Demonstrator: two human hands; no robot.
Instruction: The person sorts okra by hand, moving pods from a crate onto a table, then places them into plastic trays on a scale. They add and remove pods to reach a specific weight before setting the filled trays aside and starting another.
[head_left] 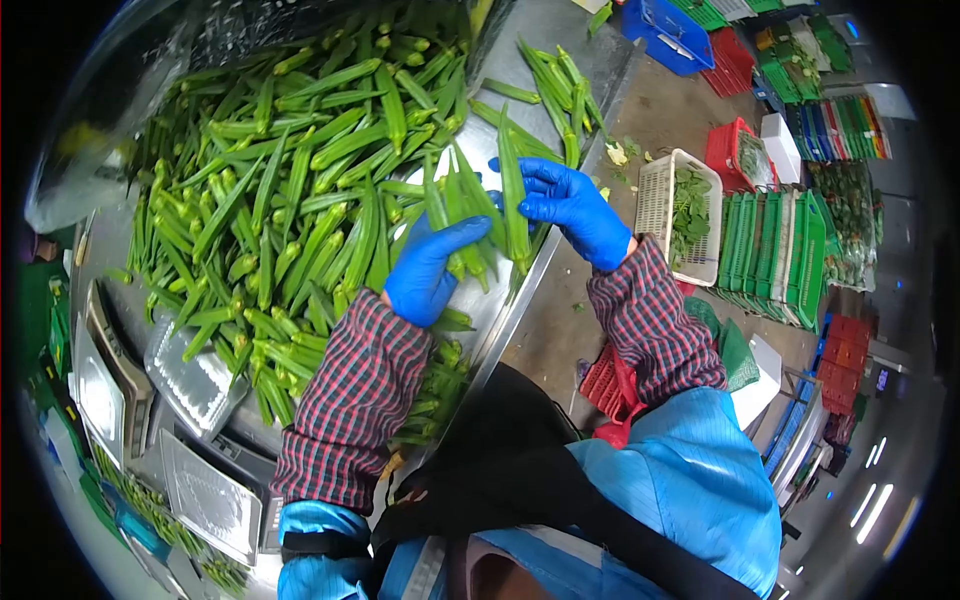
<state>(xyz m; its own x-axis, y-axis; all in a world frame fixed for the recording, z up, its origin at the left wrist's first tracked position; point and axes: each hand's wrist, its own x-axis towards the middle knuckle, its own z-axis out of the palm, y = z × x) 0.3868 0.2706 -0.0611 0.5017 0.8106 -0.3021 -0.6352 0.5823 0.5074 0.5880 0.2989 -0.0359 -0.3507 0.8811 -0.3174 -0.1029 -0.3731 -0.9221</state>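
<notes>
A large heap of green okra (pixel 290 190) covers the metal table (pixel 530 25). My left hand (pixel 430 272), in a blue glove, is closed around several okra pods (pixel 466 195) at the heap's right edge. Close beside it my right hand (pixel 575 208), also gloved in blue, grips one long okra pod (pixel 512 190) between thumb and fingers. The pods of both hands nearly touch, and the right fingertips are partly hidden. Beyond my right hand, a small separate group of okra (pixel 562 85) lies along the table's edge.
Clear plastic trays (pixel 195 365) stand left of my left arm. On the floor to the right are a white basket (pixel 708 262) with leafy greens, stacked green crates (pixel 770 250), a red crate (pixel 722 150) and a blue crate (pixel 668 38). The table's metal edge (pixel 520 300) runs below my hands.
</notes>
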